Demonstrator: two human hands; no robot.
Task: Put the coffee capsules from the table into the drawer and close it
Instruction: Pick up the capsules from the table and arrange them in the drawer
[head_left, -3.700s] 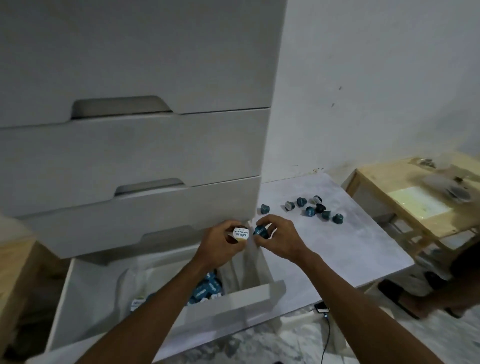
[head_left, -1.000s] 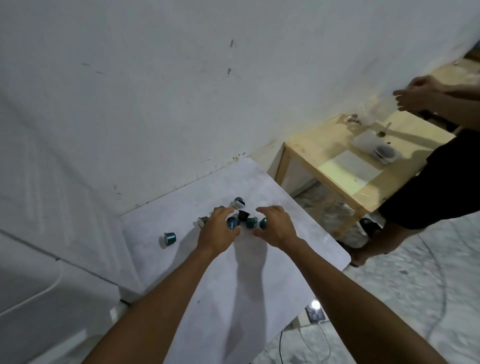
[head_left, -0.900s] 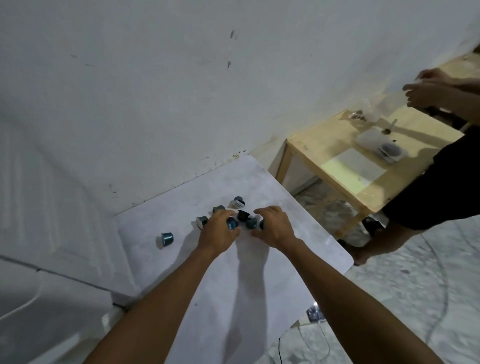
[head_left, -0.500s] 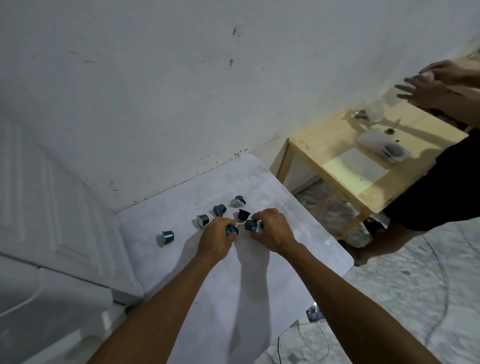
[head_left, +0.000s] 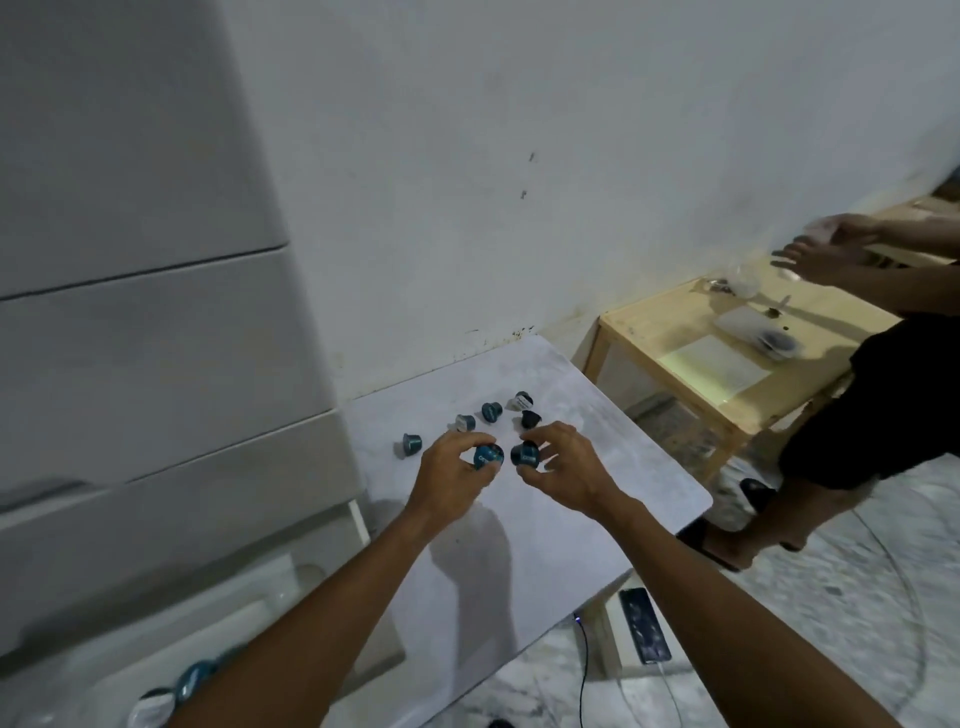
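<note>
Two bare hands reach over a pale marble-patterned tabletop (head_left: 545, 530). The left hand (head_left: 453, 475) pinches a teal coffee capsule (head_left: 488, 455) between its fingertips; the right hand (head_left: 563, 467) grips a darker teal capsule (head_left: 524, 453) the same way. Five more capsules (head_left: 491, 411) lie scattered on the tabletop just beyond the hands, near the wall. At lower left, the open white drawer (head_left: 291, 597) already holds several capsules.
</note>
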